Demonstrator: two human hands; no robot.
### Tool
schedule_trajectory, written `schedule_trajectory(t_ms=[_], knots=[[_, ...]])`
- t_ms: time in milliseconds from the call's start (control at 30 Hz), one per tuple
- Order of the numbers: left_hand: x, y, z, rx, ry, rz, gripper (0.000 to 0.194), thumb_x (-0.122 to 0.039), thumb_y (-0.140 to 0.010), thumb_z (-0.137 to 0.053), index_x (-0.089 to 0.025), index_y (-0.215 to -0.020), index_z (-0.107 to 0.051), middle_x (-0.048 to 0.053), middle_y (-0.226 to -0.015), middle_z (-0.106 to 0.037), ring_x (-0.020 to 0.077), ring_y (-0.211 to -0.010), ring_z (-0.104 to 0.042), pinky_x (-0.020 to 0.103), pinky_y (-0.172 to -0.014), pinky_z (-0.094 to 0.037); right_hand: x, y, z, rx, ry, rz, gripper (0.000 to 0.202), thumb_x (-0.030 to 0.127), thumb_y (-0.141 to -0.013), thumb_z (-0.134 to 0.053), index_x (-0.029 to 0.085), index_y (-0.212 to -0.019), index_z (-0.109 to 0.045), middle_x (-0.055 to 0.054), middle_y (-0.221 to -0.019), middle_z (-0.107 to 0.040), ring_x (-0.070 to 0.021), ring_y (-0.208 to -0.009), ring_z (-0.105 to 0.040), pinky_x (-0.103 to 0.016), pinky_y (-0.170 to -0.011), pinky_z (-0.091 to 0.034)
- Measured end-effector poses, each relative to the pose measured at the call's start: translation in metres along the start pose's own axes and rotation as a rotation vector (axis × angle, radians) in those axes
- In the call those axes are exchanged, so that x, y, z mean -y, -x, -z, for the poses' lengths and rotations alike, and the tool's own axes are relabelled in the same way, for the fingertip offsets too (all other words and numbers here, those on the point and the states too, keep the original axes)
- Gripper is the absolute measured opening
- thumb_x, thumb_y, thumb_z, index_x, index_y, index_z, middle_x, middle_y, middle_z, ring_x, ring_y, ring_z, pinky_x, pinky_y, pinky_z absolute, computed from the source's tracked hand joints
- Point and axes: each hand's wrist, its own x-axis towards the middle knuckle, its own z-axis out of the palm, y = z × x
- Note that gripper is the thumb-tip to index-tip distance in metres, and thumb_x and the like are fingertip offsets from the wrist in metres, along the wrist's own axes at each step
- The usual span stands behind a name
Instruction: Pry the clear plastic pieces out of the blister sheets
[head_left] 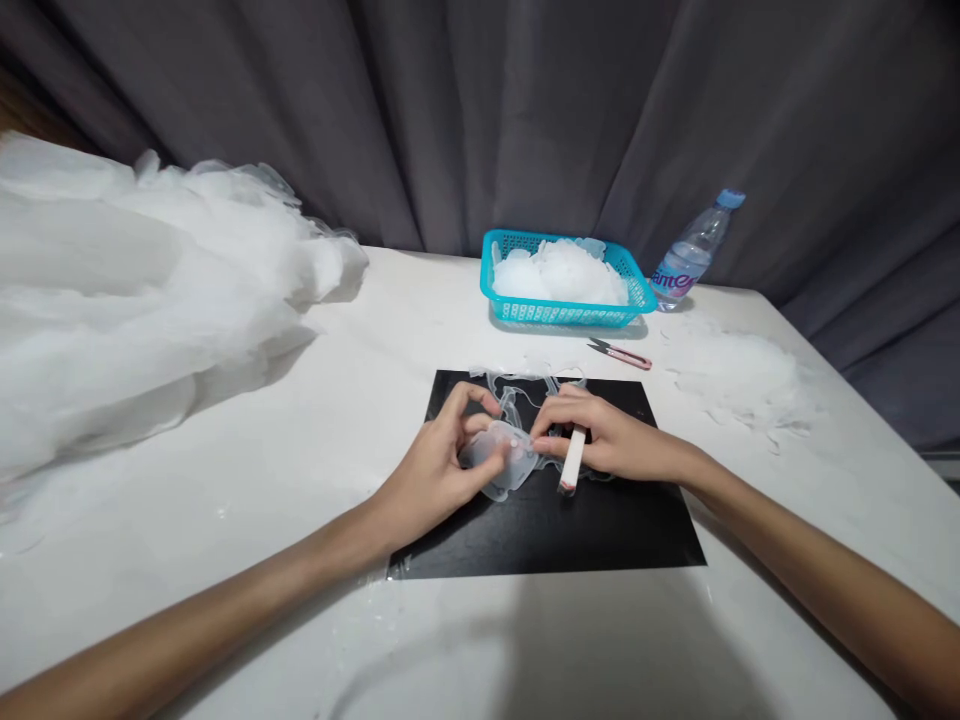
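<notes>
Over a black mat, my left hand is closed on a thin translucent piece with a scalloped edge, thumb lying across it. My right hand pinches at that piece's right edge with thumb and index finger. A flat white stick with a reddish lower end is also held in the right hand and points down toward the mat. Behind and under the hands lie curled translucent trimmings. The pinching fingertips partly hide what lies between them.
A blue basket holding white translucent pieces stands behind the mat, beside a water bottle. Thread snips lie in front of the basket. A large heap of white sheets covers the table's left; a smaller pile sits right.
</notes>
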Motion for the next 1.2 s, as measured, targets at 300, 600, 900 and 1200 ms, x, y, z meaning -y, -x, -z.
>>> schedule_trajectory(t_ms=[300,600,900,1200], knots=[[-0.012,-0.001,0.0,0.02,-0.071,0.016,0.023,-0.042,-0.097,-0.069,-0.02,-0.1,-0.067,-0.001,-0.084,-0.067,0.0132,-0.071,-0.059,0.025,-0.064,-0.044,0.01,-0.003,0.0,-0.051,-0.101,0.016,0.011,0.028,-0.102,-0.066,0.02,-0.099,-0.073,-0.002,-0.094,-0.074,-0.0174,-0.087,-0.058,-0.031,-0.085,-0.044],[-0.001,0.008,0.007,0.047,-0.553,-0.714,0.012,-0.015,-0.102,-0.061,-0.02,-0.107,-0.07,0.007,-0.103,-0.08,0.0187,-0.088,-0.076,0.03,-0.08,-0.061,0.012,0.001,-0.003,-0.075,-0.034,0.02,0.009,0.018,-0.096,-0.067,0.019,-0.087,-0.068,0.0,-0.083,-0.068,-0.0146,-0.078,-0.057,-0.027,-0.076,-0.042],[-0.013,0.018,-0.001,0.032,-0.698,-1.191,0.014,-0.008,-0.094,-0.069,-0.021,-0.088,-0.07,0.005,-0.093,-0.082,0.0196,-0.082,-0.078,0.028,-0.074,-0.066,-0.014,-0.004,-0.005,-0.198,0.381,-0.073,0.011,0.011,-0.096,-0.058,0.02,-0.088,-0.055,-0.003,-0.086,-0.066,-0.0194,-0.08,-0.056,-0.032,-0.079,-0.039],[0.004,0.006,0.003,-0.046,0.022,-0.241,0.005,-0.021,-0.101,-0.068,-0.022,-0.104,-0.064,0.002,-0.102,-0.08,0.0144,-0.09,-0.078,0.025,-0.08,-0.064,-0.003,0.005,0.02,-0.195,0.357,-0.105,0.025,0.038,-0.101,-0.065,0.021,-0.118,-0.057,-0.008,-0.111,-0.066,-0.0246,-0.1,-0.061,-0.036,-0.087,-0.047]])
